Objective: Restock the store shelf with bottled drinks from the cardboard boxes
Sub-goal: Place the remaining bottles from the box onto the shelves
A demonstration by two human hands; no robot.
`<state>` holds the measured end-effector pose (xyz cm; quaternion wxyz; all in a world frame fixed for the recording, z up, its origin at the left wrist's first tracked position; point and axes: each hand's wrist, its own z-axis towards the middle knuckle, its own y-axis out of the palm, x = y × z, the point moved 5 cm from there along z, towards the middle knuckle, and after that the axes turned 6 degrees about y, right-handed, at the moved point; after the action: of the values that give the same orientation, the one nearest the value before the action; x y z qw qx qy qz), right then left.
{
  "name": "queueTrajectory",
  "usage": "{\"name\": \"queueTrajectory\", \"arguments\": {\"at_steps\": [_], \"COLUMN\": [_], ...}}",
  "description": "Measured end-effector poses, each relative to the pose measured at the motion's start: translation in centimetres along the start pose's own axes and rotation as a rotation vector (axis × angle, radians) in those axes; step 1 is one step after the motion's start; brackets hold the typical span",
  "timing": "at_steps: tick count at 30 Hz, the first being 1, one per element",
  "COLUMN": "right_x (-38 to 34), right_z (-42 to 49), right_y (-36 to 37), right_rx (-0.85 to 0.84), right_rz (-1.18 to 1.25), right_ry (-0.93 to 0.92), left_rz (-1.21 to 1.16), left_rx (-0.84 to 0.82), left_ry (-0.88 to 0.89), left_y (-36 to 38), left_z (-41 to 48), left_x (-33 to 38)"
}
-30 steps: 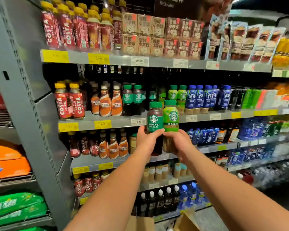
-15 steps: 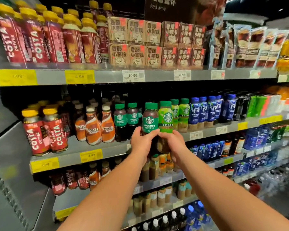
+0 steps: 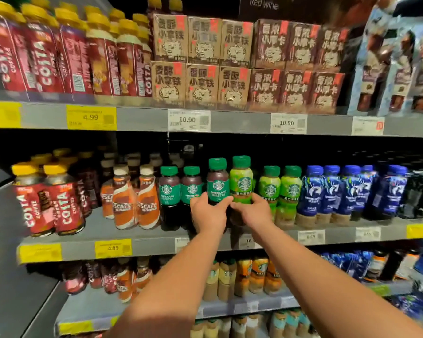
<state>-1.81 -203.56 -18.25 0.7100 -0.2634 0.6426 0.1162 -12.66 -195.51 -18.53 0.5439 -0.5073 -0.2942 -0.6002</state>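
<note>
Two bottled coffees meet side by side at the middle shelf (image 3: 154, 247): the left hand (image 3: 209, 214) grips a dark Americano bottle (image 3: 217, 184), the right hand (image 3: 253, 212) a light-green bottle (image 3: 241, 181), fingers curled round each lower half. Both stand upright in the gap between the shelved Americano pair (image 3: 169, 189) and the shelved green pair (image 3: 270, 189); hands hide whether their bases touch the shelf.

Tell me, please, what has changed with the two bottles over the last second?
The left hand and right hand have carried the dark Americano bottle and the light green bottle forward, from before the edge of the middle shelf into the gap in its row of Starbucks bottles. Their caps stand higher than the neighbours', so they seem not yet set down. Both grips and the shelved stock are unchanged.
</note>
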Motion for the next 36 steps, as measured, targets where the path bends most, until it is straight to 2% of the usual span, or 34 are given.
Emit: {"name": "queueTrajectory", "arguments": {"at_steps": [8,18,21,28,32,36], "right_x": [2.8,3.6,3.4,3.8,3.6,3.5], "right_z": [3.0,3.0,2.9,2.9,2.5,0.9], "right_y": [1.2,1.4,1.2,1.4,1.4,0.7], "right_rx": [-0.054,-0.035,-0.014,-0.007,-0.018,0.039], "right_rz": [-0.073,-0.209,-0.213,-0.258,-0.292,-0.256], "right_ry": [-0.012,-0.161,-0.190,-0.076,-0.075,-0.097], "left_rz": [0.262,0.285,0.317,0.324,0.303,0.432], "left_rx": [0.152,0.292,0.276,0.248,0.216,0.105], "left_ry": [0.055,0.028,0.046,0.042,-0.002,0.104], "left_y": [1.9,1.7,1.9,1.4,0.9,-0.2], "left_z": [-0.1,-1.1,-1.2,-1.3,-1.7,-2.4], "left_x": [-1.4,-1.9,-1.9,-2.1,-2.7,-2.8]}}
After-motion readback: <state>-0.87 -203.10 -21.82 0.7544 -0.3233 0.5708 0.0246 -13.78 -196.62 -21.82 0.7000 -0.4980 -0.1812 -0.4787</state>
